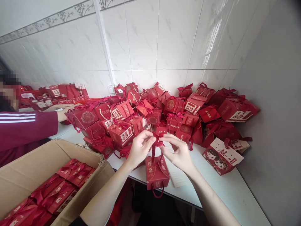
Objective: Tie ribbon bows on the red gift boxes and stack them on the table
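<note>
Between my hands is a dark red ribbon (154, 150), looped at the top and running down to a small red gift box (157, 174). My left hand (141, 147) pinches the ribbon loop from the left, thumb against fingertips. From the right, my right hand (177, 150) pinches the same ribbon, its fingertips close to the left ones. The box lies at the table's front edge, with gold-coloured characters on its flaps and a red cord handle (158, 195) hanging over the edge. My fingers partly hide the knot.
Red gift boxes (122, 135) are heaped along the tiled wall. A patterned box (222, 157) stands at the right on the white table (244, 194). An open carton (77, 150) of ribboned boxes is at lower left. A co-worker's sleeve (28, 128) reaches in behind it.
</note>
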The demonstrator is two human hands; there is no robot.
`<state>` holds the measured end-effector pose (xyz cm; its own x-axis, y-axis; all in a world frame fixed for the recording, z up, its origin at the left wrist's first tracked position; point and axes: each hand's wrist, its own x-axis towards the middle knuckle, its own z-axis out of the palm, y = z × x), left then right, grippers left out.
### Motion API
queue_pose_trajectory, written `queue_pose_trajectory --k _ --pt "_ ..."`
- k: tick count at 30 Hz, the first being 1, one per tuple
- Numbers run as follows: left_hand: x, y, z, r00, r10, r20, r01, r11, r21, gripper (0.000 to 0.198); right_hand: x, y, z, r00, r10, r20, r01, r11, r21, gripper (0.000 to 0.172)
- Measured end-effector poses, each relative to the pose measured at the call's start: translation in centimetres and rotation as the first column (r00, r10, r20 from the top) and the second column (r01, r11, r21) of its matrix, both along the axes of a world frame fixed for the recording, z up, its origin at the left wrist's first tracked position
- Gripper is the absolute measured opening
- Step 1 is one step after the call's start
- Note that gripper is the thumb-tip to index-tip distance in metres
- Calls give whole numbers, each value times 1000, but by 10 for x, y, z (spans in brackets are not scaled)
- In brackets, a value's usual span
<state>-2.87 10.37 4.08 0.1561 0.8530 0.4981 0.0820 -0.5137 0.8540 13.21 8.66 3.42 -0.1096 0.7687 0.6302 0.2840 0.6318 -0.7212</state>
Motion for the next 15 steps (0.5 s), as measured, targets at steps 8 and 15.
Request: queue_pose_trajectory --k 8,15 --pt "5 -8 -14 974 43 221 -38 999 -26 17 -14 6 5 869 -133 -477 87 989 -119 12" --pt "-4 -9 -38 880 105 463 -27 985 -173 18 -11 12 -5 681 -148 -717 82 989 -126 40"
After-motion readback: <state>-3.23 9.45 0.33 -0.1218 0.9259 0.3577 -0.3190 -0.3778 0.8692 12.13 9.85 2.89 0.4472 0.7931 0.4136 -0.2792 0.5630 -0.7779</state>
